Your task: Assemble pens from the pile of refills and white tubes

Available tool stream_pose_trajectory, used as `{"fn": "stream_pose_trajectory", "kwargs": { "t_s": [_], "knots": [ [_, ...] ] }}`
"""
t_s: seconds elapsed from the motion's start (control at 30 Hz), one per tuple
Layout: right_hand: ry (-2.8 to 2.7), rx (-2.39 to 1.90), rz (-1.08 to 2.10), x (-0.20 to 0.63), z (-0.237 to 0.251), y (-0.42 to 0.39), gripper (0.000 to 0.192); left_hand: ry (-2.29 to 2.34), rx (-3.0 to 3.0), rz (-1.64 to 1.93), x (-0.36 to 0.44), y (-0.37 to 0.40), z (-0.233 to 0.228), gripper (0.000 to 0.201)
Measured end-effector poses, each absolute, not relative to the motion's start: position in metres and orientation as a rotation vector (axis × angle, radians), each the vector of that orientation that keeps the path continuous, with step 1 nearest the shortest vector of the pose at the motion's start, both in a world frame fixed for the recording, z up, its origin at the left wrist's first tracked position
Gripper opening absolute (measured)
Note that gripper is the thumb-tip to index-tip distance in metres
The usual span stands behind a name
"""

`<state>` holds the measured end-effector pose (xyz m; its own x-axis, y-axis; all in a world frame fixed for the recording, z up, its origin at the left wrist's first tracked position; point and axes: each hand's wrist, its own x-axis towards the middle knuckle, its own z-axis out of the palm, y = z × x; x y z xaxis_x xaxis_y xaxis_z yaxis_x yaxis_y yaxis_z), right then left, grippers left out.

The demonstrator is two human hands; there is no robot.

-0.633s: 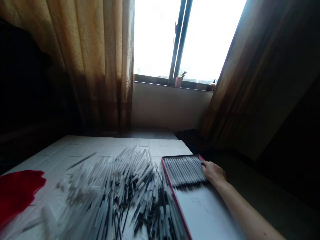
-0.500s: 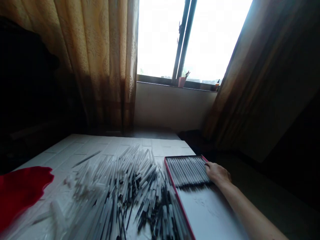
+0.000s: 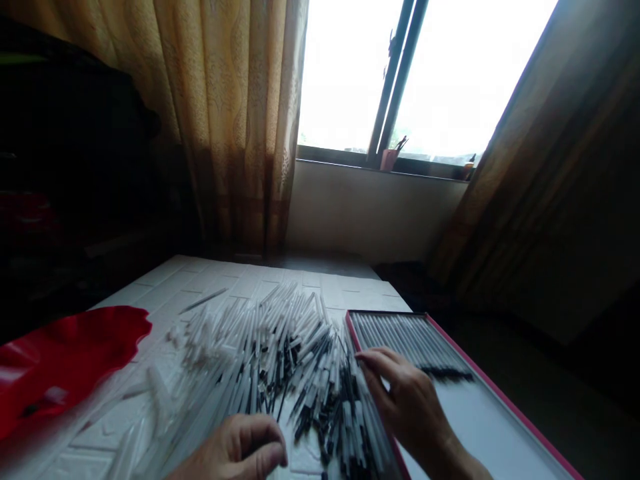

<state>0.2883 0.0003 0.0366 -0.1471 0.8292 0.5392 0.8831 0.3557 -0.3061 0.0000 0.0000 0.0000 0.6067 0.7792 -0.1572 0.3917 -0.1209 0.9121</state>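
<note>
While one row of pens (image 3: 405, 339) lies packed side by side at the twelve o'clock end of a red-edged box (image 3: 490, 420), the white base shows from there toward six, so I'd judge things only partly along, with far more lying loose than lined up. The loose heap (image 3: 300, 353) spreads off the box's nine o'clock side, clear shafts and dark ends crossed together; neither row nor heap can be counted from where I stand, the pieces being too many and too blurred. The right hand (image 3: 403, 393), one of two here, is over the box's nine o'clock rim, fingers part-curved, and I can't tell whether they have hold of anything; the left hand (image 3: 240, 448), at seven from the heap, is half curled, thumb close to the fingers, its hold hidden too. One lone stick (image 3: 204, 300) lies at ten on the white table (image 3: 345, 283), one red dish (image 3: 95, 340) at nine, and one pink cup (image 3: 389, 160) stands on the windowsill (image 3: 335, 165) toward one.
</note>
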Motion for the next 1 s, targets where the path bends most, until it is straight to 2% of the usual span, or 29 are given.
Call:
{"fn": "stream_pose_trajectory", "kwargs": {
  "t_s": [0.13,0.33,0.47,0.6,0.77,1.0],
  "knots": [
    [-2.125,-1.292,-0.088,0.259,0.023,-0.013,0.029,1.082,1.902,0.615,-0.012,0.019,0.008,0.067],
    [-2.186,-1.25,-0.049,0.262,0.01,-0.014,0.027,1.326,2.23,0.695,-0.049,0.037,0.025,0.016],
    [-2.2,-1.242,-0.059,0.265,0.006,-0.014,0.027,1.461,2.434,0.522,-0.045,0.026,0.031,0.014],
    [-2.206,-1.226,-0.052,0.264,0.007,-0.015,0.026,1.636,2.58,0.337,-0.025,0.01,0.027,0.004],
    [-2.191,-1.185,-0.027,0.261,0.009,-0.016,0.026,1.798,2.585,0.251,-0.014,-0.001,0.016,0.019],
    [-2.243,-1.187,-0.012,0.26,0.008,-0.018,0.027,1.748,2.483,0.174,-0.015,0.002,0.024,0.015]
  ]
}}
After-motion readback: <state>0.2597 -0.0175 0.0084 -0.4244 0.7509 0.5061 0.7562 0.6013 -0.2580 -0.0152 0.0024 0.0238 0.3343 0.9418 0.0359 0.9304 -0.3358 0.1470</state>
